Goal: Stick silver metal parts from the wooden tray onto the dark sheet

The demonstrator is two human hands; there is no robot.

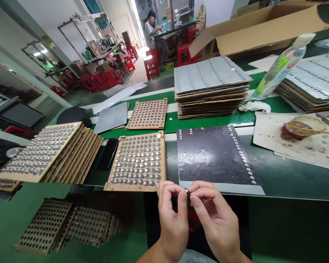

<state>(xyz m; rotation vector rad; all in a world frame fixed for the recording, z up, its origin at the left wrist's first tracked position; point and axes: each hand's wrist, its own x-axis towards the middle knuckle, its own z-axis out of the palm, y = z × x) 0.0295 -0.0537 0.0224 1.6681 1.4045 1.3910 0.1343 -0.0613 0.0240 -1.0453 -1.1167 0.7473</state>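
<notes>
Just in front of the table edge, my left hand (173, 215) and my right hand (218, 217) meet, their fingertips pinched around one small shiny metal part (186, 191). Its exact kind is too small to make out. Beyond my left hand lies a wooden board (138, 188) with rows of round grey discs, many topped by small silvery pieces. A dark sheet (205, 157) rests beyond my right hand. Small round metal parts (239, 153) form a line down its right side, and a few more sit along its top left.
Stacked boards with metal pieces (41, 153) stand at the left beside a black phone (108, 155). Layered sheets (212, 100), a bottle (283, 67) and a stained sheet (296, 149) bearing a reddish-brown pot (298, 129) occupy the back and right. A person (155, 34) sits farther off.
</notes>
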